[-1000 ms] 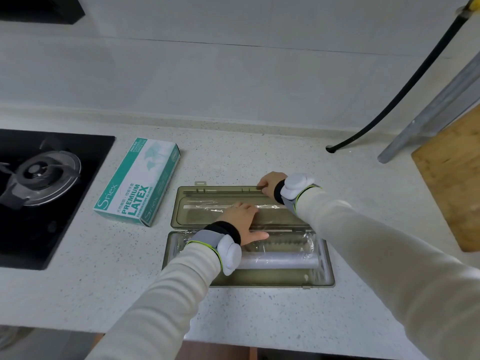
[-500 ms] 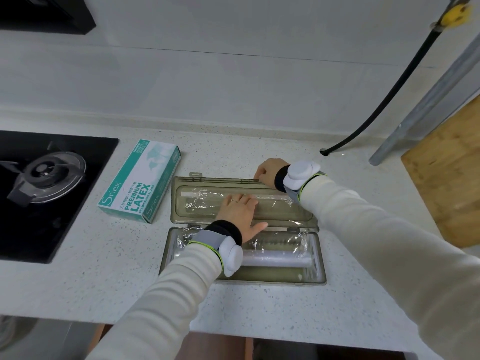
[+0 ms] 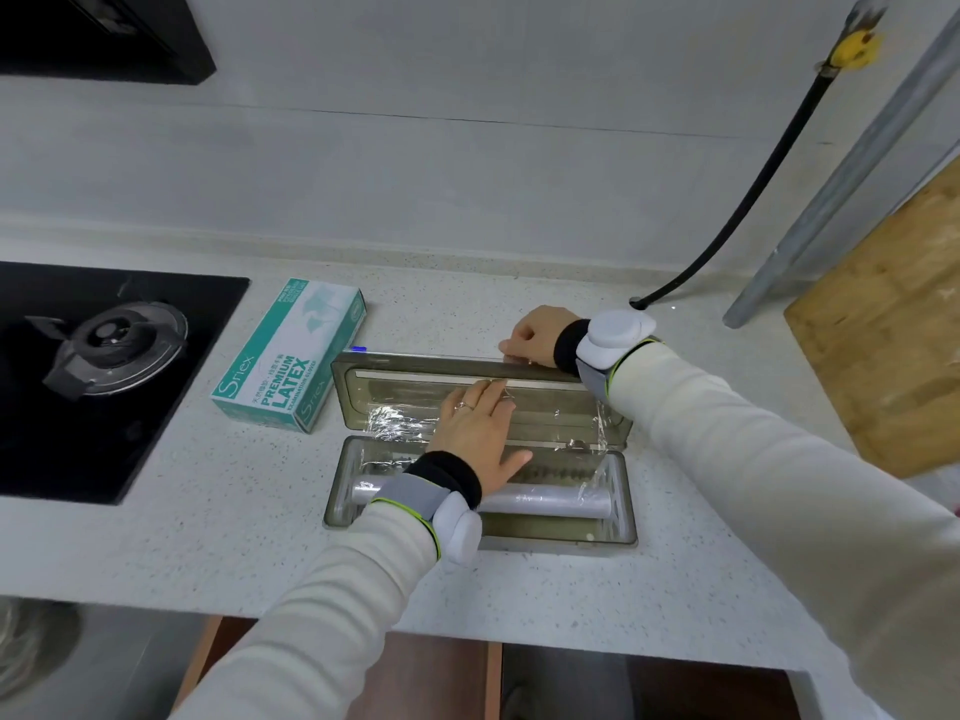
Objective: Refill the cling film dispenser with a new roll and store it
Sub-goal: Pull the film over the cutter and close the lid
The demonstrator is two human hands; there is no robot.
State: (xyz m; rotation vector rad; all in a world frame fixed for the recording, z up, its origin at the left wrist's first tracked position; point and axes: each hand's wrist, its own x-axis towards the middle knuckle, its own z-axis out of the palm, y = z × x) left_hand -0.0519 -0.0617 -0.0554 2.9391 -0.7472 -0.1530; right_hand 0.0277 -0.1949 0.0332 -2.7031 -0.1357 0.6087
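A speckled pale tabletop (image 3: 208,537) runs along a grey wall (image 3: 467,163); a teal and white latex glove box (image 3: 291,356) lies flat on it, just beside a black glass hob (image 3: 62,459) with one round burner (image 3: 117,348); a black hose (image 3: 743,200) drops from a yellow fitting (image 3: 857,46) to the tabletop; a metal pipe (image 3: 841,189) leans near a wooden board (image 3: 893,324) at the right edge; a dark hood (image 3: 104,33) fills the top left corner.

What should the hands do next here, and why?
Probably draw the left hand clear of the lid, so the right hand, gripping its far edge, can fold it shut: the roll sits in the base and film lies across the lid.
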